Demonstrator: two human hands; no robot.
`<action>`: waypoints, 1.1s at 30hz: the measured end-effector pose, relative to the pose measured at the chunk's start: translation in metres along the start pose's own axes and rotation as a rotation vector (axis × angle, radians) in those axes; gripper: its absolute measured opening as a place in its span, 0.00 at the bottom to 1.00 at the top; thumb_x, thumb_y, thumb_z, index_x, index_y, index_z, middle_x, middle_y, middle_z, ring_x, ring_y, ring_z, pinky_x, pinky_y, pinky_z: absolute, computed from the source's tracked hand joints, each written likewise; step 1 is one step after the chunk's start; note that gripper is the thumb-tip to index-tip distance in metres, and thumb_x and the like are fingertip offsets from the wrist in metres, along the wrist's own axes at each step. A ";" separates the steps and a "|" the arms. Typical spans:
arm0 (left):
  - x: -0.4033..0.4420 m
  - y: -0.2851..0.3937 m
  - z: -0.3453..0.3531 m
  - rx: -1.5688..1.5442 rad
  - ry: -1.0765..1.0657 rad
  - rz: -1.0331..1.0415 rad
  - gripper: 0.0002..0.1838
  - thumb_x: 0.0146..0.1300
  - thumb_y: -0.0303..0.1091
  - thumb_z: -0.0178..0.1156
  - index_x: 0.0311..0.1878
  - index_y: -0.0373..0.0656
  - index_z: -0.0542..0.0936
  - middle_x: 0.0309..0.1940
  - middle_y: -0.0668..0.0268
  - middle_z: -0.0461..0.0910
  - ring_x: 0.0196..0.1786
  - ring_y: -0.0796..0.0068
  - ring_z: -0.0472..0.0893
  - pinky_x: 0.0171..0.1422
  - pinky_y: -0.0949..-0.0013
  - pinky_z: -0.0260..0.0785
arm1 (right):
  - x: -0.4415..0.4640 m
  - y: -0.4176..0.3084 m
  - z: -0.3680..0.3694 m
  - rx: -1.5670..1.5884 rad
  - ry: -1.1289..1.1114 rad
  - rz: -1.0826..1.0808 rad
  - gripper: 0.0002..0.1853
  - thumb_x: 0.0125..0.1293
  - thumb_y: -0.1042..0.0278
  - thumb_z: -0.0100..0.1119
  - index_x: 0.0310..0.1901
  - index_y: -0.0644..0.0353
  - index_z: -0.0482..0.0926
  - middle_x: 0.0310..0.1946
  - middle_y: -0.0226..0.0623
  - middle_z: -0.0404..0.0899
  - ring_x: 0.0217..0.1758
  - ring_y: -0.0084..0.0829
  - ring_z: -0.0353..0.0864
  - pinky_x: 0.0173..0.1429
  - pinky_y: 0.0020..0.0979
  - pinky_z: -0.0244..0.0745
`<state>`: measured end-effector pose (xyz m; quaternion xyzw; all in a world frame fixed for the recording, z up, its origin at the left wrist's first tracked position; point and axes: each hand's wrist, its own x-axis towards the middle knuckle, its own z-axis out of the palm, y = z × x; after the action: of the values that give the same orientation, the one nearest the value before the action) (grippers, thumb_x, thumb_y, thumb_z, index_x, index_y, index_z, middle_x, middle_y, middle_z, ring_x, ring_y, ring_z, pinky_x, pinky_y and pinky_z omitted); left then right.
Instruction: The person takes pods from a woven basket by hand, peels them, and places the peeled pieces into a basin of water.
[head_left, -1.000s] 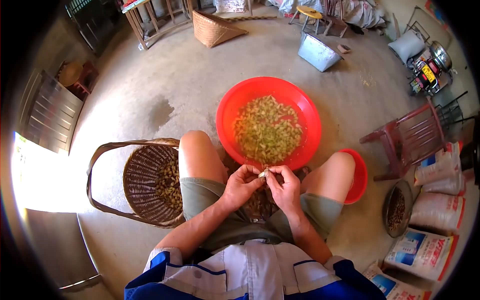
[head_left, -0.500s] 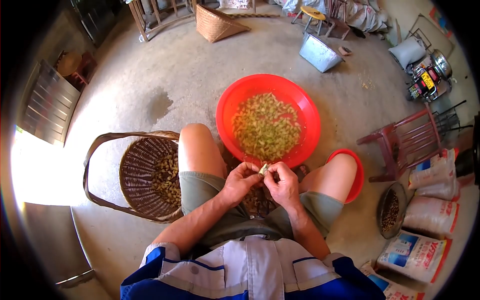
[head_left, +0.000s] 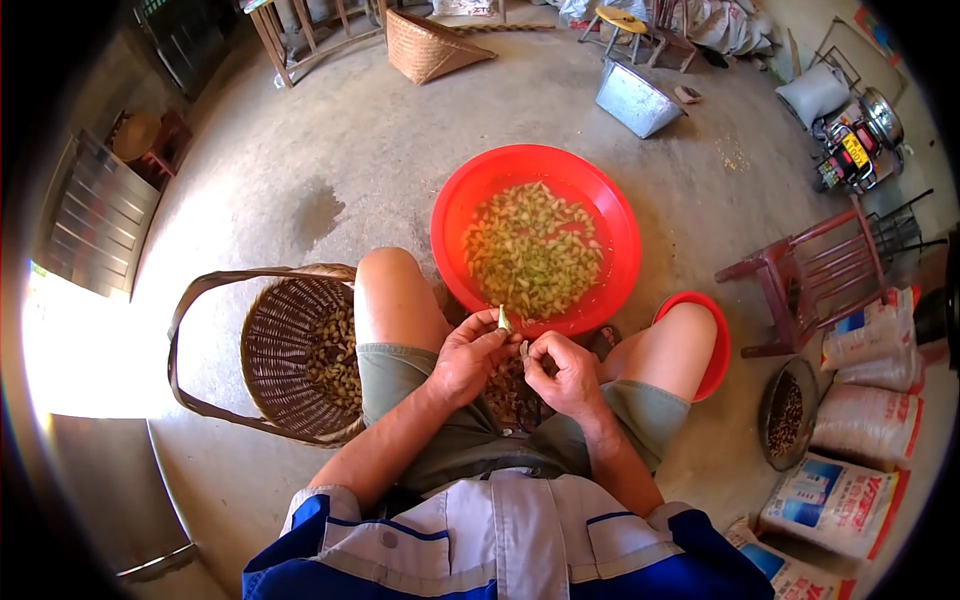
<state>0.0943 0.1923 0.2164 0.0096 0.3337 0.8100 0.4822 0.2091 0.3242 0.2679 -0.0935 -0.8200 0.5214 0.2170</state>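
My left hand (head_left: 463, 362) is closed on a small pale, pointed shoot (head_left: 504, 319), whose tip stands up past the thumb. Just to its right, my right hand (head_left: 568, 374) pinches a small light scrap (head_left: 524, 350), which looks like a piece of peel. Both hands are between my knees, by the near rim of a wide red basin (head_left: 622, 255). Many pale yellow-green peeled pieces (head_left: 530, 250) lie in liquid in that basin. Brownish scraps (head_left: 507, 392) show below my hands, partly hidden.
A handled wicker basket (head_left: 275, 345) with brownish unpeeled pieces stands by my left leg. A smaller red basin (head_left: 715, 360) sits behind my right knee. Farther right are a wooden chair (head_left: 815, 265), a dark bowl (head_left: 770, 440) and printed sacks (head_left: 835, 500). A metal tub (head_left: 637, 100) lies ahead.
My hands have drawn apart from the shared hold on the shoot. The left has kept the shoot, now upright, while the right has come away with a small scrap.
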 end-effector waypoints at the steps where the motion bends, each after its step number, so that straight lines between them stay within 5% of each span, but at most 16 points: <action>1: -0.001 0.002 0.001 0.002 -0.002 0.004 0.14 0.69 0.24 0.54 0.57 0.41 0.72 0.47 0.63 0.79 0.49 0.66 0.81 0.55 0.66 0.75 | -0.001 0.002 -0.002 -0.021 -0.025 0.005 0.06 0.57 0.80 0.61 0.30 0.63 0.73 0.27 0.34 0.77 0.28 0.23 0.76 0.34 0.25 0.72; 12: -0.002 -0.005 0.001 0.196 -0.036 0.019 0.12 0.69 0.21 0.53 0.54 0.42 0.74 0.49 0.64 0.79 0.51 0.71 0.79 0.59 0.66 0.73 | -0.001 0.006 0.003 0.013 0.104 0.127 0.07 0.63 0.77 0.62 0.42 0.64 0.78 0.32 0.36 0.83 0.34 0.22 0.81 0.40 0.25 0.77; 18: -0.001 -0.014 -0.003 0.326 -0.076 0.093 0.13 0.66 0.18 0.55 0.52 0.41 0.74 0.48 0.67 0.79 0.52 0.75 0.78 0.60 0.69 0.72 | -0.004 0.007 0.009 0.074 0.135 0.220 0.07 0.62 0.75 0.65 0.39 0.66 0.79 0.31 0.34 0.83 0.33 0.19 0.81 0.37 0.23 0.77; 33: -0.001 -0.017 -0.007 0.497 -0.120 0.148 0.11 0.67 0.20 0.56 0.51 0.40 0.74 0.45 0.68 0.79 0.49 0.79 0.79 0.55 0.72 0.74 | -0.005 0.021 0.014 -0.241 0.198 -0.071 0.05 0.58 0.80 0.64 0.33 0.64 0.77 0.25 0.35 0.79 0.27 0.21 0.79 0.30 0.25 0.73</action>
<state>0.1054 0.1930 0.2022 0.2001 0.4913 0.7343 0.4235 0.2059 0.3195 0.2427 -0.1406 -0.8541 0.3993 0.3022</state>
